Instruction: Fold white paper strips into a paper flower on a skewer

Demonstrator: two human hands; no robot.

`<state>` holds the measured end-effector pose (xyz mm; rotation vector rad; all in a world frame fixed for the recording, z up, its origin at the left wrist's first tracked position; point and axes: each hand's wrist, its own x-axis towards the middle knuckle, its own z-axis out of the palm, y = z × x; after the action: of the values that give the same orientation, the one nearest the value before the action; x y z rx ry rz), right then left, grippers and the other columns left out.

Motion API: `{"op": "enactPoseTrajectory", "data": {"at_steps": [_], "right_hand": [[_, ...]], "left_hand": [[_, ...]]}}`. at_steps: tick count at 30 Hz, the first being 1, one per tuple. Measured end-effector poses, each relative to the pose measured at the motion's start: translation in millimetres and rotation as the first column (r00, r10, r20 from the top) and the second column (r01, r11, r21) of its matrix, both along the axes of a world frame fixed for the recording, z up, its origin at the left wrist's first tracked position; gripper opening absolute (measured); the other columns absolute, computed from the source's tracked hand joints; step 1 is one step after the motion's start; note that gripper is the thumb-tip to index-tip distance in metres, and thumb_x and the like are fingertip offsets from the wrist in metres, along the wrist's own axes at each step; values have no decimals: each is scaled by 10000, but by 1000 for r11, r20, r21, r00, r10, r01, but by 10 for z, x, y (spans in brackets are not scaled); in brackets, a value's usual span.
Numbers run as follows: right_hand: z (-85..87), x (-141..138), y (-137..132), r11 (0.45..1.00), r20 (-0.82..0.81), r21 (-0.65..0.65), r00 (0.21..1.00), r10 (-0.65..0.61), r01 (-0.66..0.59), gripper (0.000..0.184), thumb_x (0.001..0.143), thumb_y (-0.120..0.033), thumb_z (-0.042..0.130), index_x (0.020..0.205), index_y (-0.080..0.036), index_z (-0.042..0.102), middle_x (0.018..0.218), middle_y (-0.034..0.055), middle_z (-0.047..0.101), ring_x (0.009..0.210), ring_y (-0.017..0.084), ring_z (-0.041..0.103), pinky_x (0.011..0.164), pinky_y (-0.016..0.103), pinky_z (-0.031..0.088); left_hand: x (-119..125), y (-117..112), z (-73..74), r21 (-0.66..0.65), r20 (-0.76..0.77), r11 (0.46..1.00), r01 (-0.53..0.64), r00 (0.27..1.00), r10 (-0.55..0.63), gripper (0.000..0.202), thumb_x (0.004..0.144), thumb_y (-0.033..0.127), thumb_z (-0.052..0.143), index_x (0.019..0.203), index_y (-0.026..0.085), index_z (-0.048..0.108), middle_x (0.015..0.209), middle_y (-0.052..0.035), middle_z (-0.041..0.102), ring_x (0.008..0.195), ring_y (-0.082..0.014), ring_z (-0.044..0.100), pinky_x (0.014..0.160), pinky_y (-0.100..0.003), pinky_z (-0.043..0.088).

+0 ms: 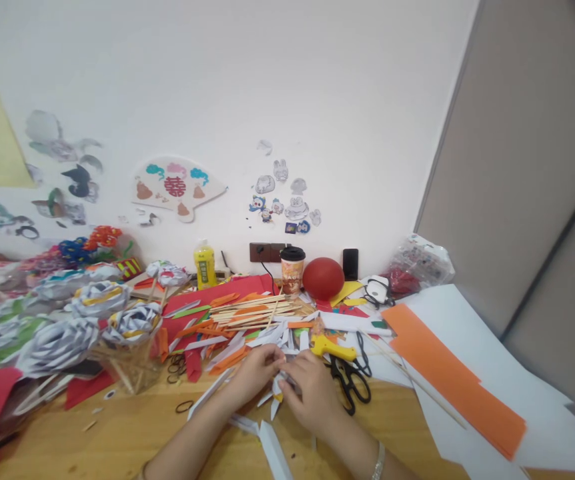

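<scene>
Low over the front middle of the table, both hands meet at a small folded white paper piece (278, 385) with a touch of yellow. It resembles a paper flower head, though fingers cover much of it. My left hand (259, 375) pinches its upper left side with thumb and fingertips. From the right, my right hand (313, 395) curls its fingers around the same piece. Folded white paper strips (273, 453) lie beneath and in front of the hands. Just past my right hand are a yellow-handled tool (335, 348), perhaps a glue gun, and black-handled scissors (351, 387).
Several finished paper flowers (60, 343) crowd the left side. Wooden sticks (247, 312) and cut strips pile up behind my hands. A paper cup (292, 272), a red balloon (323, 279) and a yellow bottle (204, 265) stand by the wall. Orange paper (457, 380) covers white sheets at right.
</scene>
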<state>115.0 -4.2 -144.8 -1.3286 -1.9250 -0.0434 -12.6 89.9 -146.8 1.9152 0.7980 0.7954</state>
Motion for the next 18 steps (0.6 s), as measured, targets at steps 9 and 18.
{"op": "enactPoseTrajectory", "data": {"at_steps": [9,18], "right_hand": [[-16,39,10,999,-30,-25,999,19,-20,150,805,-222,502,899,-189,614,825,53,609,823,196,486,718,321,379],[61,140,36,998,-202,11,977,62,-61,202,806,-240,519,969,-203,632,932,59,655,926,214,510,830,366,397]], "left_hand": [[9,1,16,3,35,998,-64,997,64,138,684,285,528,637,156,545,604,12,548,600,-152,506,595,-258,399],[-1,29,39,7,161,992,-128,979,125,217,691,381,558,660,166,554,627,4,555,635,-165,510,621,-266,412]]}}
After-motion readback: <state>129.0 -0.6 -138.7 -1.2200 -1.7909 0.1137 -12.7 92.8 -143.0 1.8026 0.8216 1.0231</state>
